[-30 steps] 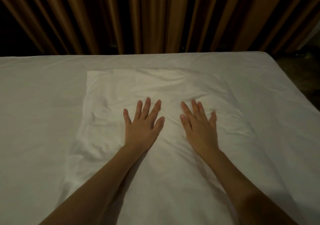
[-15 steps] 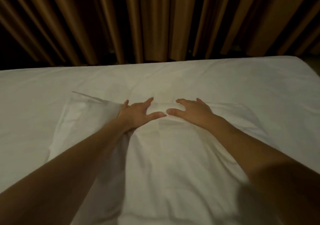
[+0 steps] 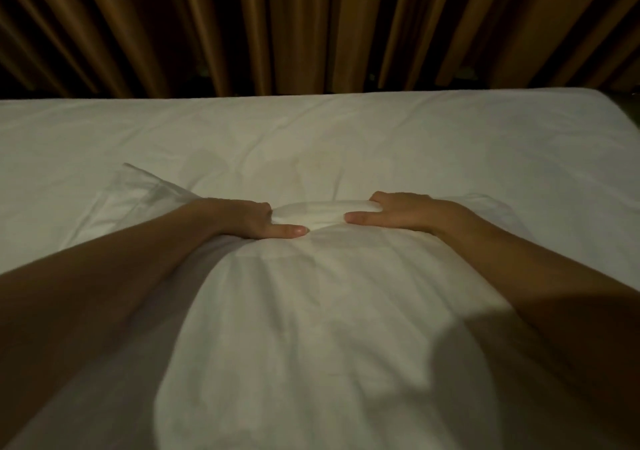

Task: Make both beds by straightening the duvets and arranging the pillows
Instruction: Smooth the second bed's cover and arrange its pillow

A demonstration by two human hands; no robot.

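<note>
A white pillow [image 3: 311,311] lies on the white bed [image 3: 311,131], its long side running away from me. My left hand [image 3: 242,219] grips the pillow's far edge, fingers curled over and hidden behind it, thumb lying on top. My right hand [image 3: 401,212] grips the same edge a little to the right in the same way. Between the two hands the edge bulges up into a rounded fold. The pillow's loose far-left corner [image 3: 138,179] sticks out flat on the sheet.
Brown pleated curtains [image 3: 311,27] hang just behind the bed's far edge. The bed's far right corner [image 3: 602,96] shows, with dark floor beyond it. White sheet spreads out to the left and right of the pillow.
My hands slid from flat on the pillow's middle up to its far edge, and their fingers have curled over it. The edge now bunches between them. The camera has leaned forward.
</note>
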